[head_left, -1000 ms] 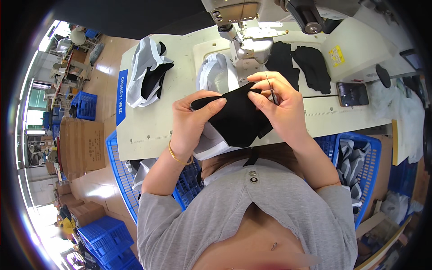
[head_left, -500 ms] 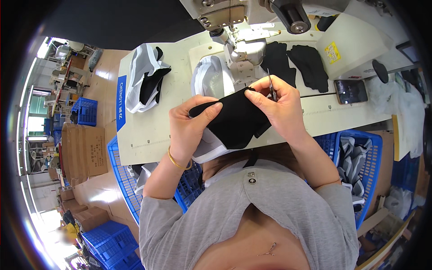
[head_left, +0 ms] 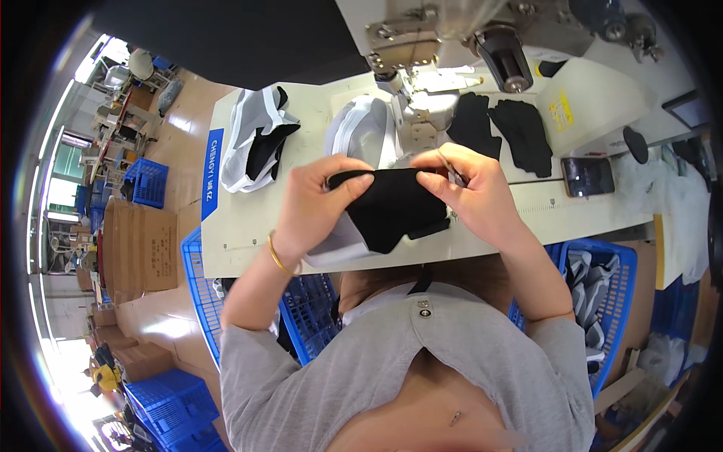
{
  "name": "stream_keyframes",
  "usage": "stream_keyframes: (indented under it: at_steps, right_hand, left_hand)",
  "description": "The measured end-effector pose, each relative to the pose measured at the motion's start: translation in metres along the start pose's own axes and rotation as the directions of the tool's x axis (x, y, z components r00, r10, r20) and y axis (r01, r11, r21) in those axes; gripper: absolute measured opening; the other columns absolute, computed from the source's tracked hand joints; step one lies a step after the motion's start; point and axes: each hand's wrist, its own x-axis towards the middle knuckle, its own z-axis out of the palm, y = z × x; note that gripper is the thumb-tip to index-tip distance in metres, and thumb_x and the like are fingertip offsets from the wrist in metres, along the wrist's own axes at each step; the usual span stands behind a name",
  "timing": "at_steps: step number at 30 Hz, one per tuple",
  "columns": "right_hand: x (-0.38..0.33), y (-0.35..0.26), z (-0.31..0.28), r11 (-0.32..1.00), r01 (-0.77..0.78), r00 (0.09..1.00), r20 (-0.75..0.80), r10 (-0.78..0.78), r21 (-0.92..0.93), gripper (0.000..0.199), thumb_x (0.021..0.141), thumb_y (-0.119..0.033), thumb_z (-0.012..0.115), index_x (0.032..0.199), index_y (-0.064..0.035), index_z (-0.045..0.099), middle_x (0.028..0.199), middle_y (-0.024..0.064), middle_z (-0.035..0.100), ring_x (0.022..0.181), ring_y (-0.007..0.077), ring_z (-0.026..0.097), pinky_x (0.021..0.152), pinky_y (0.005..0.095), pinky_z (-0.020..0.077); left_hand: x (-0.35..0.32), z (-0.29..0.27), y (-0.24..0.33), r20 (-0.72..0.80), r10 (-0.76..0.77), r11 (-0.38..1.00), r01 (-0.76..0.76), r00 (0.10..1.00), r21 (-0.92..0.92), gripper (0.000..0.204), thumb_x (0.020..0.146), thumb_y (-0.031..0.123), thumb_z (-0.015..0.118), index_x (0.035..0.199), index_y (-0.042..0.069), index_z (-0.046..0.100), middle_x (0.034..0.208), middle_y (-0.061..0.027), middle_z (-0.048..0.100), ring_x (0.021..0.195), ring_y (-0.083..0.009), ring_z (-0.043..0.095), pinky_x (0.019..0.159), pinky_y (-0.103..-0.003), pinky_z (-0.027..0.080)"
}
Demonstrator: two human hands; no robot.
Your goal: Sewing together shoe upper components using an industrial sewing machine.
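Pinching the black cloth along its upper edge, the left hand and right hand each hold it narrowly between thumb and fingers, with a fairly straight stretch between. It is over the front of the table, just on the wearer's side of the sewing machine. The right hand also holds a thin metal tool, mostly hidden by fingers. A white-grey part shows under the cloth; whether they are joined, I cannot tell.

Beyond the hands, the machine head blocks the middle, with a white-grey piece just left of it. A grey-and-black piece lies farther left. To the machine's right are two black pieces, then a phone. Below the table's front edge, a blue basket on the right holds grey and white pieces.
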Motion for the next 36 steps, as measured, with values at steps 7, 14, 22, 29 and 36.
stream_keyframes:
  at_steps: [7, 14, 22, 29, 36]
  right_hand:
    - [0.013, 0.01, 0.015, 1.0, 0.021, 0.999, 0.047, -0.021, -0.001, 0.012, 0.09, -0.013, 0.066, 0.089, -0.0007, 0.062, 0.071, 0.007, 0.062, 0.062, 0.0094, 0.058, 0.056, 0.0295, 0.0446]
    - [0.006, 0.023, 0.032, 0.783, -0.13, 0.986, -0.004, 0.166, 0.609, 0.015, 0.095, -0.018, 0.064, 0.098, -0.0035, 0.062, 0.073, 0.0018, 0.065, 0.055, 0.0019, 0.049, 0.049, 0.0198, 0.0375]
    - [0.013, 0.022, 0.034, 0.672, -0.069, 0.978, -0.084, 0.192, 0.738, 0.014, 0.095, -0.018, 0.064, 0.098, -0.0046, 0.061, 0.071, 0.0071, 0.065, 0.041, 0.0034, 0.041, 0.038, 0.0189, 0.0277]
    - [0.014, 0.022, 0.035, 0.645, -0.089, 0.973, -0.071, 0.218, 0.759, 0.009, 0.095, -0.012, 0.062, 0.1, -0.0055, 0.06, 0.073, 0.0087, 0.064, 0.041, 0.005, 0.041, 0.039, 0.0193, 0.0274]
    - [0.015, 0.025, 0.038, 0.645, -0.08, 0.971, -0.087, 0.223, 0.76, 0.009, 0.095, -0.013, 0.062, 0.1, -0.0057, 0.06, 0.073, 0.0104, 0.065, 0.041, 0.0059, 0.041, 0.038, 0.0194, 0.0278]
  left_hand:
    - [0.082, -0.043, 0.027, 0.431, 0.045, 0.934, -0.191, 0.901, 0.303, 0.015, 0.086, 0.013, 0.07, 0.096, 0.001, 0.07, 0.088, -0.0002, 0.067, 0.083, -0.0072, 0.056, 0.08, -0.025, 0.045]
    - [0.129, -0.033, 0.055, 0.508, -0.022, 0.915, -0.187, 0.861, 0.357, 0.037, 0.084, 0.021, 0.075, 0.117, 0.007, 0.065, 0.111, -0.0026, 0.066, 0.105, -0.0136, 0.056, 0.092, -0.028, 0.044]
    - [0.148, -0.023, 0.049, 0.186, -0.023, 0.999, 0.03, 0.982, -0.032, 0.034, 0.08, 0.009, 0.074, 0.112, 0.003, 0.065, 0.109, -0.0092, 0.068, 0.101, -0.0259, 0.062, 0.088, -0.036, 0.048]
    - [0.149, -0.024, 0.04, 0.076, 0.083, 0.993, -0.089, 0.994, 0.081, 0.033, 0.079, 0.009, 0.074, 0.111, 0.003, 0.065, 0.108, -0.0095, 0.068, 0.1, -0.0257, 0.062, 0.086, -0.036, 0.048]
    - [0.144, -0.032, 0.03, -0.042, 0.215, 0.96, -0.202, 0.976, 0.195, 0.033, 0.078, 0.01, 0.075, 0.109, 0.004, 0.066, 0.107, -0.0098, 0.068, 0.099, -0.0254, 0.062, 0.085, -0.036, 0.049]
